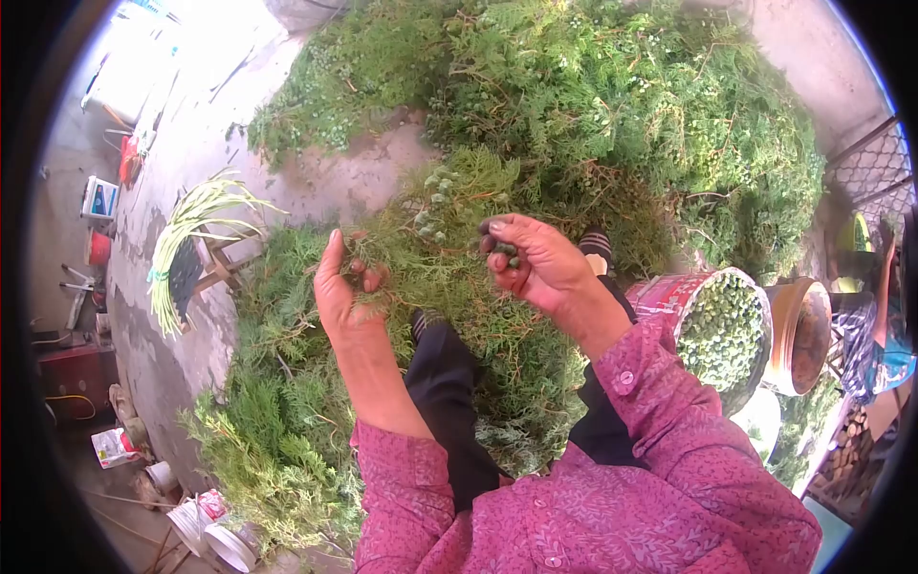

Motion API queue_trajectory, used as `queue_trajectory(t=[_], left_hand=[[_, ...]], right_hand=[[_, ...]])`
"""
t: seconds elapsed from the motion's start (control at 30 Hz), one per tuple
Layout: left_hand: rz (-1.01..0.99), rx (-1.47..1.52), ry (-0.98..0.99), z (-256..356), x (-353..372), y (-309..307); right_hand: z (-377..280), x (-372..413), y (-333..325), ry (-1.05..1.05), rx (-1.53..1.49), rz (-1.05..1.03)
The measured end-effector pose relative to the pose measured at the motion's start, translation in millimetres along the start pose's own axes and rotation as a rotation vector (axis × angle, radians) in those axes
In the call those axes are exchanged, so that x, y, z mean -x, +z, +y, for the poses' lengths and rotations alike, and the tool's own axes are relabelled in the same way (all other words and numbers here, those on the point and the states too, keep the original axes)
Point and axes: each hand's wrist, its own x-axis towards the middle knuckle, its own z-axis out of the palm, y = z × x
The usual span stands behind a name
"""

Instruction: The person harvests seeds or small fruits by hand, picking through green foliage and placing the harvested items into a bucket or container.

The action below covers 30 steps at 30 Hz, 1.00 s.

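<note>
My left hand [349, 287] is closed, thumb up and fingers curled, around a green conifer sprig [397, 263] that looks like arborvitae. Clusters of pale green cones [435, 196] show between my two hands. My right hand [540, 263] has its fingers bent over a few small green cones [509, 253], with thumb and forefinger drawn together. On my right side stands a red and white bucket [660, 295], heaped with picked green cones [722, 330]. Cut conifer branches [296, 383] lie under and around my hands and legs.
A large heap of conifer branches [622, 105] fills the far side. At left is a small stool [218, 268] with pale green strips [182, 234] draped over something dark. A brown bucket [798, 335] stands beyond the red one. White buckets [191, 524] lie at lower left.
</note>
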Motion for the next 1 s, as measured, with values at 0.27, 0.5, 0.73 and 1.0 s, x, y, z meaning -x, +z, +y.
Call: queue_trajectory(t=[0.27, 0.5, 0.73, 1.0], left_hand=[[-0.084, 0.069, -0.021, -1, -7, -6], [-0.262, 0.147, 0.012, 0, 5, 1], [-0.396, 0.151, -0.035, -2, 5, -3], [-0.319, 0.011, 0.023, -9, 21, 13]], right_hand=[[-6, -10, -7, -0.252, 0.196, 0.080], [-6, -8, -1, -0.215, 0.353, 0.132], [-6, -2, 5, -0.255, 0.392, 0.030], [-9, 8, 10, -0.134, 0.062, -0.006]])
